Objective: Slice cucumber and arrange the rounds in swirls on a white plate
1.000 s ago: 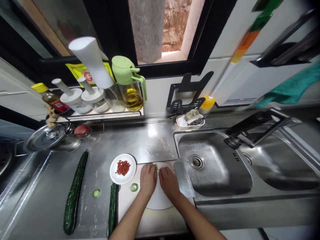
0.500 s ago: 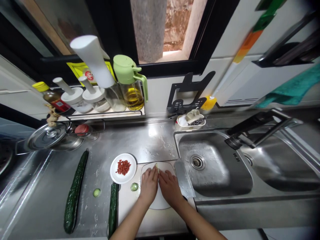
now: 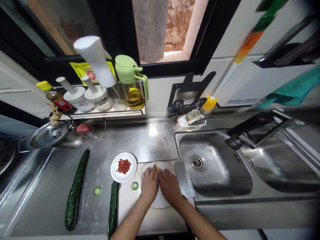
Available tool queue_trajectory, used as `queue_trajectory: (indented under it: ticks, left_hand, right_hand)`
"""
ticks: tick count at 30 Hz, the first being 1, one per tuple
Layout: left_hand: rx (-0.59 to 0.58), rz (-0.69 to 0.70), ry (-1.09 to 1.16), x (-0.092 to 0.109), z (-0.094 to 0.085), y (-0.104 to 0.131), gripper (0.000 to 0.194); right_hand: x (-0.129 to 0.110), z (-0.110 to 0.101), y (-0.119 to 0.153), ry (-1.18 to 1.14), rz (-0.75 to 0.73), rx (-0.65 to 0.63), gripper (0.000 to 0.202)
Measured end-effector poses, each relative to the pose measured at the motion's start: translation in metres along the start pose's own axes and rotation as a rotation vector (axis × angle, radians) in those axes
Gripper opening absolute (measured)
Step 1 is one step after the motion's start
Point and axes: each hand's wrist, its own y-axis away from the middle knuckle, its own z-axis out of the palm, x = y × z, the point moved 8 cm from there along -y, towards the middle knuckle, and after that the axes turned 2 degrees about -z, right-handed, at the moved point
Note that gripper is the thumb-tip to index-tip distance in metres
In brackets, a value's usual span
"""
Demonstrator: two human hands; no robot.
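My left hand (image 3: 150,181) and my right hand (image 3: 170,183) meet over a white plate (image 3: 160,202) on the cutting board (image 3: 130,213). Their fingers are closed and pressed together on a pale green cucumber piece (image 3: 156,164), mostly hidden beneath them. Right of the hands lies a cleaver (image 3: 184,178), its dark handle partly under my right forearm. A cut cucumber end (image 3: 134,185) rests on the board to the left. A shortened cucumber (image 3: 113,210) lies along the board's left edge, and a small white plate (image 3: 113,166) of red goji berries (image 3: 123,165) stands behind it.
A whole cucumber (image 3: 77,190) and another cut end (image 3: 97,190) lie on the steel counter (image 3: 50,206). The double sink (image 3: 215,166) with its faucet (image 3: 260,130) is at right. Behind stand a condiment rack (image 3: 107,115), an oil jug (image 3: 132,83) and a lidded pot (image 3: 52,133).
The camera view has shifted very slightly. Both hands stay pressed together at the same spot over the plate, and nothing else has visibly moved.
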Motion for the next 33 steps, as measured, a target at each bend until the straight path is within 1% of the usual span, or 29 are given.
queue_trajectory:
  ticks: [2, 4, 7, 10, 12, 14, 15, 17, 19, 21, 25, 33]
  left_hand:
    - [0.009, -0.004, 0.028, 0.000, -0.002, -0.001, 0.047]
    - [0.027, -0.010, 0.073, -0.001, -0.008, 0.000, 0.047]
    - [0.095, -0.061, 0.178, -0.014, -0.026, 0.008, 0.041]
    - [0.170, -0.171, 0.315, -0.043, -0.043, 0.030, 0.035]
    - [0.200, -0.288, 0.386, -0.070, -0.047, 0.049, 0.031]
    - [0.198, -0.444, 0.404, -0.095, -0.044, 0.070, 0.031]
    - [0.186, -0.507, 0.404, -0.105, -0.040, 0.079, 0.032]
    - [0.156, -0.599, 0.403, -0.119, -0.032, 0.092, 0.034]
    - [0.148, -0.642, 0.412, -0.124, -0.026, 0.099, 0.036]
    - [0.167, -0.654, 0.430, -0.127, -0.024, 0.101, 0.035]
    - [0.193, -0.654, 0.474, -0.128, -0.023, 0.099, 0.032]
    - [0.188, -0.663, 0.515, -0.130, -0.025, 0.098, 0.026]
  right_hand:
    - [0.000, 0.000, 0.000, -0.002, -0.002, -0.007, 0.037]
    - [0.000, -0.002, 0.000, -0.008, -0.004, -0.008, 0.037]
    - [0.002, -0.008, 0.002, -0.033, -0.011, 0.003, 0.034]
    - [0.004, -0.016, 0.009, -0.076, -0.028, 0.039, 0.031]
    - [0.004, -0.018, 0.015, -0.100, -0.035, 0.058, 0.030]
    - [0.004, -0.019, 0.021, -0.111, -0.031, 0.062, 0.029]
    - [0.003, -0.019, 0.024, -0.114, -0.028, 0.062, 0.029]
    - [0.000, -0.019, 0.029, -0.115, -0.030, 0.064, 0.027]
    - [-0.003, -0.020, 0.031, -0.111, -0.042, 0.076, 0.026]
    - [-0.007, -0.020, 0.033, -0.102, -0.058, 0.095, 0.025]
    - [-0.010, -0.021, 0.037, -0.088, -0.075, 0.117, 0.024]
    - [-0.010, -0.021, 0.041, -0.097, -0.064, 0.089, 0.025]
